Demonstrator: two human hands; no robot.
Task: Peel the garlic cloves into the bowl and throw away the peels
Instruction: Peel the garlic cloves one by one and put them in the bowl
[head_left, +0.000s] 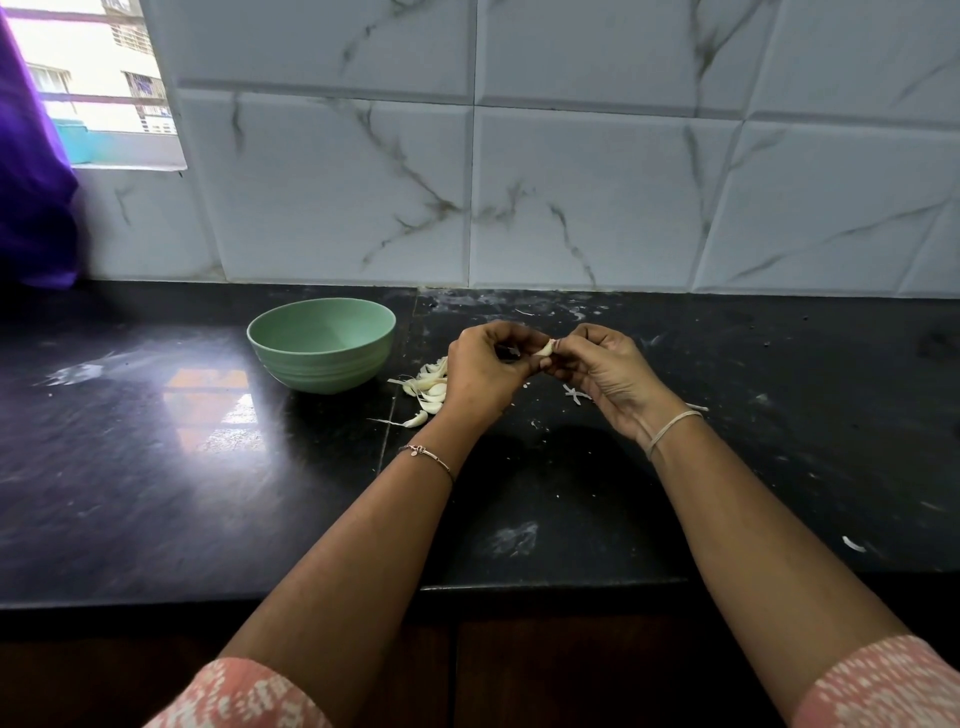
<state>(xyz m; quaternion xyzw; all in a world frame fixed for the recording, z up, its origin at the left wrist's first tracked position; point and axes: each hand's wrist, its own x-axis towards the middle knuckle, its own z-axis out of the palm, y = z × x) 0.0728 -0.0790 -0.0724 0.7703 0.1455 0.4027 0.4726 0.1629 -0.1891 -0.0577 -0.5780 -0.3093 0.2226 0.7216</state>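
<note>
Fingertips of the left grip (485, 371) and the right grip (602, 371) meet on one garlic clove (545, 348), which is pinched between them and held in the air over the black counter (156, 467), toward its far side. Both grips are clenched on the clove. The left one curls its fingers round the clove's left end, with the back of the hand toward the camera. The right one nips the right end between thumb and forefinger, palm side showing. A small white bit shows inside the curl of the left fingers; whether it is peel or part of the clove cannot be told. Just left of the left grip, and partly hidden behind it, a pile of cloves (431, 387) lies on the counter, with thin strips of skin trailing from it. Left of the pile and close beside it stands a pale green bowl (322, 369), upright and apart from both grips. Loose peel scraps (576, 395) lie on the counter beneath and beside the right grip, and one more peel flake (852, 544) lies well off to the right, close to the counter's near edge. A thin bracelet (428, 457) circles the left wrist and a pale band (670, 428) the right, and pink patterned sleeves (244, 696) show at the near ends of the forearms. Behind the counter rises a wall of white marbled tiles (571, 182), with a window (93, 78) and a purple curtain (31, 182) at the far left.
</note>
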